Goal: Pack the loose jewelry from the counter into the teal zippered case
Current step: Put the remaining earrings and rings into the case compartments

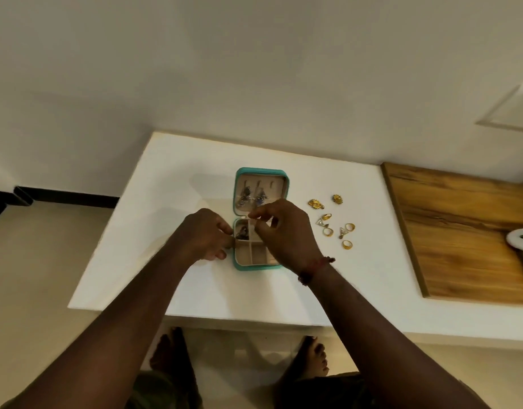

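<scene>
The teal zippered case (286, 184) lies open on the white counter (171, 202). Its lid faces up at the far side, with dangling silver-blue earrings (252, 199) on its hooks. The near half (248, 267) has beige compartments, and a dark piece (241, 233) lies in the top left one. My left hand (205, 237) grips the near half's left edge. My right hand (284, 231) hovers over the upper compartments with fingertips pinched together; anything between them is too small to make out. Loose gold flower earrings (315, 204), gold rings (347, 245) and silver pieces (342, 232) lie to the right of the case.
A wooden board (461, 231) lies on the counter at the right, with a white object (520, 242) on its right edge. The counter's front edge runs just below the case. Bare feet (313, 355) stand on the floor under it. A wall rises behind.
</scene>
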